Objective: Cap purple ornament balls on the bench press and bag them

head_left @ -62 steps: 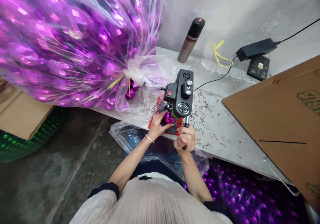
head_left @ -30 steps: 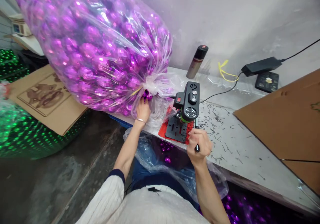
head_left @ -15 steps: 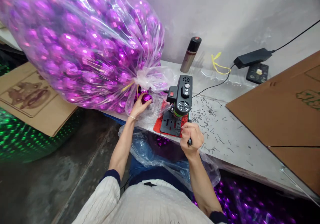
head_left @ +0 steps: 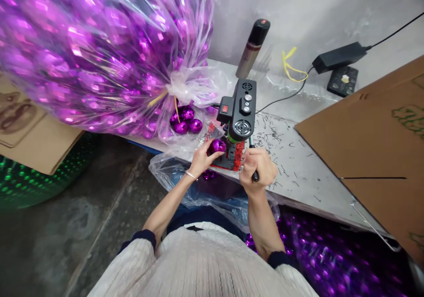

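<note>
Between the thumb and fingers of my left hand is a shiny purple faceted ball. The ball is over the dark base plate of a small black bench machine, just left of its head. My right hand is wrapped round the machine's lever handle, whose black tip sticks out below the fist. A red sheet lies under the base. Several loose purple balls rest to the left, by the mouth of a clear plastic bag.
A big tied bag of purple balls fills the left. Behind the machine stand a spray can, a yellow tie and a black power adapter. Dark scraps litter the table. A cardboard box stands right.
My left hand has carried a ball from the bag's mouth rightward to the machine's base. My right hand stays on the lever handle. The view has shifted slightly.
</note>
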The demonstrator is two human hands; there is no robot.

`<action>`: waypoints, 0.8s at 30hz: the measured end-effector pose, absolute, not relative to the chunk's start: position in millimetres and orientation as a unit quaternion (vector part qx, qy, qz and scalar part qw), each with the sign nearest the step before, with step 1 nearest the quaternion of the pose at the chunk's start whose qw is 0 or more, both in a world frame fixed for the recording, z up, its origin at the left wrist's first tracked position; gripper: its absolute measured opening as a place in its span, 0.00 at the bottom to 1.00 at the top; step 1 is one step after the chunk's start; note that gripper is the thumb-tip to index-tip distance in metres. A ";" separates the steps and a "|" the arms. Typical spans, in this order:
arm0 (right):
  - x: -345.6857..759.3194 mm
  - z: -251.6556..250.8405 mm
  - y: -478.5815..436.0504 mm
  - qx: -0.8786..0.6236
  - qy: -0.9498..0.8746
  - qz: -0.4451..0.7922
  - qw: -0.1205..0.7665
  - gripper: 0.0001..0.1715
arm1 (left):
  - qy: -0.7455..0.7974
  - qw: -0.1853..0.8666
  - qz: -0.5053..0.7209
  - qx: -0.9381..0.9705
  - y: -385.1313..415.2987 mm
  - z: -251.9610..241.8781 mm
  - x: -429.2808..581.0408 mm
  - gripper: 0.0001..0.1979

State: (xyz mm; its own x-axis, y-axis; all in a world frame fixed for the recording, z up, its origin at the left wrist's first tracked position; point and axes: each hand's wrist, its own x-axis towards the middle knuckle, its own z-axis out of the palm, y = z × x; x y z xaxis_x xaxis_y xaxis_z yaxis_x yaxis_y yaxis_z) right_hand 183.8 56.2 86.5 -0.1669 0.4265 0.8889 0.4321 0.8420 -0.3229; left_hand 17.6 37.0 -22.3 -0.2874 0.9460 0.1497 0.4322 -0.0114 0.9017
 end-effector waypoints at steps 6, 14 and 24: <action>184.6 81.7 54.1 -0.290 -0.764 -0.007 0.576 0.13 | 0.626 0.214 0.442 0.606 40.4 -24.6 15.0 0.32; 183.8 83.7 53.1 -0.288 -0.767 -0.014 0.573 0.14 | 0.581 0.170 0.423 0.675 33.9 -25.9 14.1 0.33; 185.1 89.0 55.4 -0.291 -0.767 -0.010 0.572 0.14 | 0.604 0.197 0.401 0.660 38.9 -21.2 11.6 0.32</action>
State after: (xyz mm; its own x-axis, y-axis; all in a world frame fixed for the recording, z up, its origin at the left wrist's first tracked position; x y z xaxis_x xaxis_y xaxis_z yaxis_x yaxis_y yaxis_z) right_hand 185.1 55.4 89.0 -0.1756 0.4355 0.8829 0.4578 0.8301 -0.3184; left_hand 11.6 38.9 -21.2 -0.0502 0.9554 0.2911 0.6394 -0.1932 0.7442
